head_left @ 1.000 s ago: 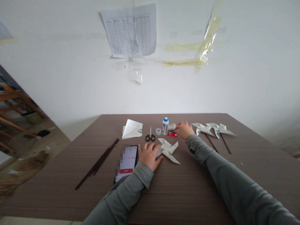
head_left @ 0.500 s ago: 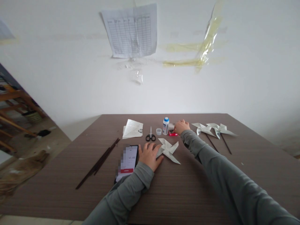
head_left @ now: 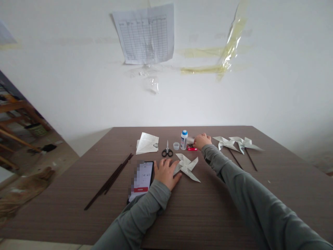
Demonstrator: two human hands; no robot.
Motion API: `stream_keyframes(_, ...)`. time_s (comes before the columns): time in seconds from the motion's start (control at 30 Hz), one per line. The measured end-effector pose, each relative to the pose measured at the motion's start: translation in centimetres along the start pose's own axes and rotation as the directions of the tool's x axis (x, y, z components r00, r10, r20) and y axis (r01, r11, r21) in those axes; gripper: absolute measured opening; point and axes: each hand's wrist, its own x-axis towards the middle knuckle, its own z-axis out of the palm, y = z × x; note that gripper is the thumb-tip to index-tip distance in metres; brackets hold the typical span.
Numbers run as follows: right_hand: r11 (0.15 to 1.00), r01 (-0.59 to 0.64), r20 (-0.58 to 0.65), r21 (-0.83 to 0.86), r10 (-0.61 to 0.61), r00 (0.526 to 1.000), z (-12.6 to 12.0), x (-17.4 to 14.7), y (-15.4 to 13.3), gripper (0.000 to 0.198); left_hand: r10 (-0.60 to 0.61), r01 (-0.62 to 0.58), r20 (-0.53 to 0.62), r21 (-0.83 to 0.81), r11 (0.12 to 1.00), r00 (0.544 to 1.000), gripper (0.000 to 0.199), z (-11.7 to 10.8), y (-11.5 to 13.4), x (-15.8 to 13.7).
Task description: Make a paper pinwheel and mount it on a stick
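My left hand [head_left: 165, 172] lies flat on the table with its fingers spread, its fingertips at the left edge of a folded paper pinwheel [head_left: 187, 167] that has no stick. Farther out, my right hand [head_left: 203, 141] is at a small open red box [head_left: 193, 149] holding small dark items. Its fingers are curled over the box's right side, and whatever they pinch is hidden. Beside the box stands a white bottle with a blue cap [head_left: 184, 141]. A small clear cup [head_left: 176, 146] and black-handled scissors [head_left: 167, 152] are left of the bottle.
Two paper pinwheels on dark sticks, one [head_left: 225, 143] nearer my right hand and another pinwheel [head_left: 245, 143], lie at the right. Square paper sheets [head_left: 147, 143] rest at the back left. A phone [head_left: 145, 175] showing a timer lies by my left wrist, with several dark sticks [head_left: 111, 180] beyond it.
My right hand has shifted very slightly at the red box. The phone's timer reading has changed from 48 to 47. My left hand and the pinwheel have stayed put.
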Motion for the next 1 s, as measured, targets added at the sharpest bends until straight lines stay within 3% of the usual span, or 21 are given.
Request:
stream_keyframes(0.37,1.0,0.002,0.025,0.016,-0.002,1.0,0.0,0.5,-0.1,0.035,0.049,-0.05,-0.092,-0.002,0.999,0.995,0.063,2.8,-1.8,0.5)
stream_keyframes(0.7,1.0,0.004,0.008,0.022,-0.005,1.0,0.3,0.1,0.2,0.041,0.033,-0.034,-0.091,-0.003,0.999,0.995,0.06,2.3,-1.3,0.5)
stream_keyframes(1.0,0.996,0.031,-0.043,0.079,-0.027,0.999,0.9,-0.4,1.2,0.025,0.06,-0.063,-0.104,-0.028,0.998,0.993,0.059,2.4,-1.7,0.4)
